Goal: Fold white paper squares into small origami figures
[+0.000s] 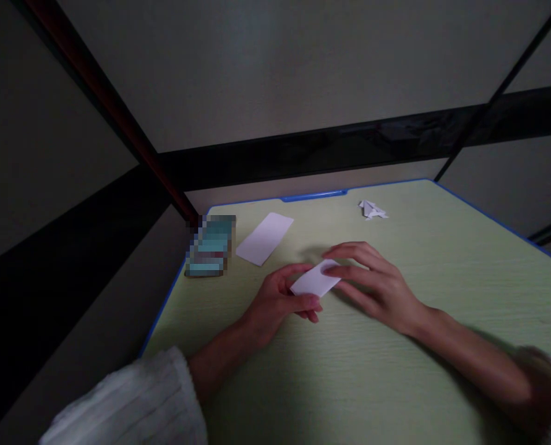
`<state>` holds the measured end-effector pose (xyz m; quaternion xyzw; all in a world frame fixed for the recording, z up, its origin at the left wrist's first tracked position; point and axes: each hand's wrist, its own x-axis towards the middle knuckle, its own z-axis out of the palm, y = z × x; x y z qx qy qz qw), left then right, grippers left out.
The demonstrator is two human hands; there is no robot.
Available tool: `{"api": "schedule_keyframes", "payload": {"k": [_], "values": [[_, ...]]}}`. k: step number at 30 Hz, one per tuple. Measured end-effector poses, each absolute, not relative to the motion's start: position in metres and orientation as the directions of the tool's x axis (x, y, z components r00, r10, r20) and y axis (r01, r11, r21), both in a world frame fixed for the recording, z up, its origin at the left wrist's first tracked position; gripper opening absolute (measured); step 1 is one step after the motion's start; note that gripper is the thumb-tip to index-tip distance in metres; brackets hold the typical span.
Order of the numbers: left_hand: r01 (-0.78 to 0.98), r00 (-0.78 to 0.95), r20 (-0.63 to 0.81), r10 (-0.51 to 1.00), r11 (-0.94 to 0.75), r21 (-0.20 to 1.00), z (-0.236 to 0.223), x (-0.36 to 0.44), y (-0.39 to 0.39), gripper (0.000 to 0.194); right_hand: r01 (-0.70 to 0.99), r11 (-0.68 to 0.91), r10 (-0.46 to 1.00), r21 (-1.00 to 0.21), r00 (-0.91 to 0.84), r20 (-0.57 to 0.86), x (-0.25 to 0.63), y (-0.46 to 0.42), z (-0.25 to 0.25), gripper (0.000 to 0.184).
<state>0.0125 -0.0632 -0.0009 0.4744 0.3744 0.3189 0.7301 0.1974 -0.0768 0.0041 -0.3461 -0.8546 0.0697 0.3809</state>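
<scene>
A small folded piece of white paper (pixel 316 279) is held just above the middle of the table. My left hand (pixel 279 303) grips its left end, with the thumb along the near edge and the other fingers partly behind and under it. At the right end, my right hand (pixel 372 281) has one finger on top of the paper and another digit at its lower edge, while a further finger arches above. The exact contact under the paper is hidden.
A flat white paper strip (pixel 264 238) lies behind my left hand. To its left is a pixelated, phone-like rectangle (pixel 210 246). A folded white paper figure (pixel 371 210) sits at the back right. The pale table (pixel 442 259) has a blue rim and meets a panelled wall.
</scene>
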Motion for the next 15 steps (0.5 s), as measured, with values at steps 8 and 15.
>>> {"api": "schedule_keyframes", "payload": {"k": [8, 15], "values": [[0.271, 0.464, 0.029, 0.885, -0.173, 0.947, 0.001, 0.008, -0.059, 0.019, 0.608, 0.601, 0.796, -0.519, -0.513, 0.320, 0.195, -0.075, 0.006, 0.023], [0.417, 0.565, 0.059, 0.823, -0.346, 0.841, 0.002, 0.008, -0.062, 0.023, 0.527, 0.447, 0.863, -0.723, -0.467, 0.192, 0.187, -0.081, 0.011, 0.023]]}}
